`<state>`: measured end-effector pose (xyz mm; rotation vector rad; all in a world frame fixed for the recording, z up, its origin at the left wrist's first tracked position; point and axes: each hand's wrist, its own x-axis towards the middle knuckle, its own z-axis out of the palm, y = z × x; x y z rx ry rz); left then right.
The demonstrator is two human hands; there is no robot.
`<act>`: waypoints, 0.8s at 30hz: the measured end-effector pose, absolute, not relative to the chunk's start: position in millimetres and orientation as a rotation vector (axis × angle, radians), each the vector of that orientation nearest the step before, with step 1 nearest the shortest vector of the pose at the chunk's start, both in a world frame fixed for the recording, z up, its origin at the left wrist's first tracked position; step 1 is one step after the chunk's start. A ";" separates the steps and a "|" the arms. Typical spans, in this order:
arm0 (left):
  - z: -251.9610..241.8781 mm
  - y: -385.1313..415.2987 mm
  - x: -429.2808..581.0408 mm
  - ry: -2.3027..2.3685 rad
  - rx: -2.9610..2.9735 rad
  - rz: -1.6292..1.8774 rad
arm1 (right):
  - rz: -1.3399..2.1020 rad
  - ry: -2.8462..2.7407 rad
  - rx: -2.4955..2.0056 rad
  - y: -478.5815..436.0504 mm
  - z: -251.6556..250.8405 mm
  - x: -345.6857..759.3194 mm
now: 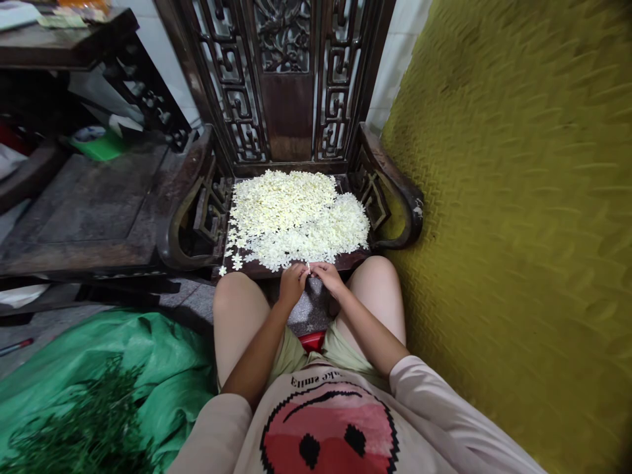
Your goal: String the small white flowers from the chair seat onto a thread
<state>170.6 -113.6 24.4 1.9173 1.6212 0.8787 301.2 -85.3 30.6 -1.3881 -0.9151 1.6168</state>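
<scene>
A heap of small white and pale yellow flowers (296, 210) covers much of the dark wooden chair seat. Just at the heap's near edge, my left hand (293, 283) and my right hand (326, 275) meet with fingertips nearly touching. Between them is a small white flower (309, 268), pinched by the fingers of both; its details are too small to make out. Both hands are closed, above the gap between my knees. A few loose blossoms (237, 262) lie at the seat's left front corner.
Curved armrests (412, 204) flank the seat, under a carved chair back (286, 118). A yellow textured mat (518, 230) stands close on the right. At lower left is a green sack (168, 355) with leafy stems (93, 421). A green tape roll (101, 143) sits farther left.
</scene>
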 end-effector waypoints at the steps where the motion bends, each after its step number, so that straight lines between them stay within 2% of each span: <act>1: 24.6 -113.8 170.9 1.623 1.921 0.880 | 1.615 -0.908 -1.391 -85.6 31.4 300.9; 24: 22.5 -115.9 173.9 1.646 1.936 0.929 | 1.583 -0.960 -1.357 -84.9 21.4 301.1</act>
